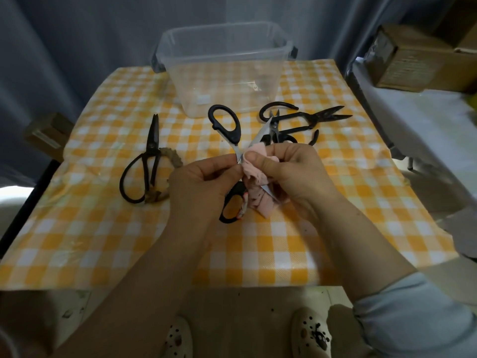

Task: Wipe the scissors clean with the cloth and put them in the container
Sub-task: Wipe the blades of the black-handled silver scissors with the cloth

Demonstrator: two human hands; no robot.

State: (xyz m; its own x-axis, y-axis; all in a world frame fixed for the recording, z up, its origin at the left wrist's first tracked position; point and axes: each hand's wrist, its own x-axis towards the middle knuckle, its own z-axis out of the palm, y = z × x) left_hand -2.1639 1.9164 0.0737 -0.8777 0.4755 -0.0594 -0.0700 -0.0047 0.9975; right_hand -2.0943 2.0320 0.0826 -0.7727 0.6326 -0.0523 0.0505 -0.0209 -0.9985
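Black-handled scissors (227,125) are spread open above the middle of the table. My left hand (198,184) pinches them near the pivot. My right hand (291,174) grips a pink cloth (258,187) wrapped round one blade, and the cloth hides most of that blade. One handle loop points toward the clear plastic container (224,71) at the back; the other hangs below my hands. The container looks empty.
Old black scissors (147,161) lie at the left beside a brown scrunchie (170,156). Several dark scissors (304,120) lie in a pile right of the container. The yellow checked tablecloth (103,241) covers the table. Cardboard boxes (413,55) stand at the far right.
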